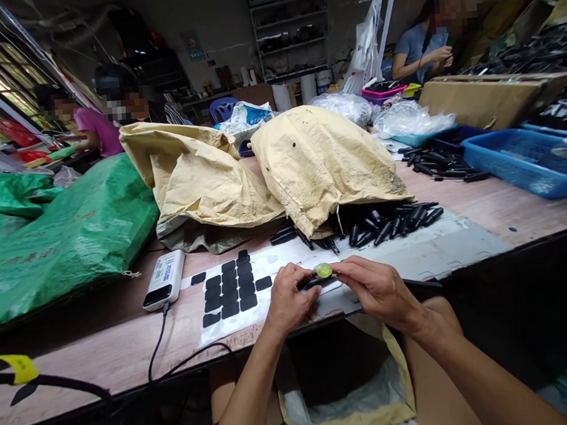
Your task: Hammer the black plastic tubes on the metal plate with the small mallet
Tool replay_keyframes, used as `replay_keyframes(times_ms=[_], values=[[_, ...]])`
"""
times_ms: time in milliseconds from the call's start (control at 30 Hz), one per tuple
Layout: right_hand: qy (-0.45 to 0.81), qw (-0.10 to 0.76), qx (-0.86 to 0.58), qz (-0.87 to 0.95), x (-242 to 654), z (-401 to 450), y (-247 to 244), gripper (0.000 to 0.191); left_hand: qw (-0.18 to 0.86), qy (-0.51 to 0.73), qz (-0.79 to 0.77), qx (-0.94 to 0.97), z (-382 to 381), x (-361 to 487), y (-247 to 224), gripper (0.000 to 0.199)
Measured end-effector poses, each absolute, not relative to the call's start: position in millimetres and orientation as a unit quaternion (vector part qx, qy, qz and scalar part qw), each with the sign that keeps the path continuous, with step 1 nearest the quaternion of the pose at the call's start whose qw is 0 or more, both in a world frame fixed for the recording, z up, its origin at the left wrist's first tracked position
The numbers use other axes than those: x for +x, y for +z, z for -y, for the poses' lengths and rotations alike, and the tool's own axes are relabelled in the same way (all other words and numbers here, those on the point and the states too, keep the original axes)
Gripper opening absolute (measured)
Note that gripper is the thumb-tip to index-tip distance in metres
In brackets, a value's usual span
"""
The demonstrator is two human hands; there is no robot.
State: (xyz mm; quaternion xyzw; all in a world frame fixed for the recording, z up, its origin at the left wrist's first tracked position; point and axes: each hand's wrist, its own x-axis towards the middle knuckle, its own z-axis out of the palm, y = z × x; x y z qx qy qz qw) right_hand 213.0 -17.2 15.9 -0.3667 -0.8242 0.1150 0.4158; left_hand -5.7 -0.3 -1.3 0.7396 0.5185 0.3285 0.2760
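Above the table's front edge, my left hand (290, 297) is closed around a slim black plastic piece (313, 281). A small round yellow-green piece (324, 270) shows between my two hands, at the black piece's upper side. My right hand (380, 290) pinches at the right edge of the yellow-green piece; its fingertips partly hide what they grip. Left of my hands, rows of black rounded-square stickers (229, 289) lie on a white backing sheet (266, 312). Behind my hands is a pile of black tube-shaped parts (387, 225).
Two beige sacks (329, 163) (202, 179) and a green sack (69, 236) cover the table's back and left. A white power bank (165, 279) has a cable attached. Blue baskets (520, 171) stand right. An open sack (405, 386) sits between my legs. Other people sit farther back.
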Motion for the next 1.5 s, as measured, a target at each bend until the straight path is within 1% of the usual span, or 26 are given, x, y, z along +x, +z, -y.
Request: replay_keyframes(times_ms=[100, 200, 300, 400, 567, 600, 700, 767, 933, 1200, 1500], values=[[0.112, 0.432, -0.359, 0.820, 212.2, 19.2, 22.0, 0.035, 0.276, 0.336, -0.519, 0.736, -0.6, -6.2, -1.9, 0.016], [0.092, 0.428, -0.358, 0.825, 211.0, 20.8, 22.6, 0.037, 0.274, 0.328, -0.522, 0.738, -0.7, -5.7, -1.3, 0.013], [0.074, 0.389, -0.371, 0.840, 210.3, 20.7, 15.3, 0.040, 0.271, 0.328, -0.522, 0.739, 0.3, -4.5, -0.2, 0.014], [0.065, 0.355, -0.391, 0.847, 212.7, 19.4, 10.8, 0.041, 0.273, 0.326, -0.526, 0.737, 1.1, -4.0, -1.1, 0.018], [0.076, 0.425, -0.384, 0.816, 222.4, 17.7, 16.0, 0.037, 0.277, 0.331, -0.524, 0.734, 0.2, -4.4, -5.7, 0.017], [0.075, 0.424, -0.382, 0.817, 224.2, 17.3, 15.9, 0.036, 0.275, 0.332, -0.524, 0.734, -0.2, -4.5, -6.2, 0.017], [0.077, 0.381, -0.386, 0.837, 228.4, 15.6, 12.5, 0.034, 0.270, 0.331, -0.527, 0.735, -1.0, -4.6, -6.2, 0.017], [0.082, 0.367, -0.394, 0.838, 231.8, 13.3, 10.5, 0.033, 0.269, 0.330, -0.529, 0.734, -1.1, -4.6, -5.3, 0.016], [0.068, 0.390, -0.412, 0.820, 247.5, 2.3, 9.2, 0.030, 0.269, 0.323, -0.530, 0.736, -0.2, -4.0, -1.6, 0.015], [-0.009, 0.368, -0.424, 0.827, 265.9, -15.1, -14.9, 0.022, 0.266, 0.337, -0.535, 0.728, 1.0, -2.7, 1.3, 0.017], [0.001, 0.355, -0.429, 0.831, 266.8, -14.1, -18.7, 0.025, 0.273, 0.338, -0.541, 0.720, 3.2, -1.4, 4.3, 0.019]])
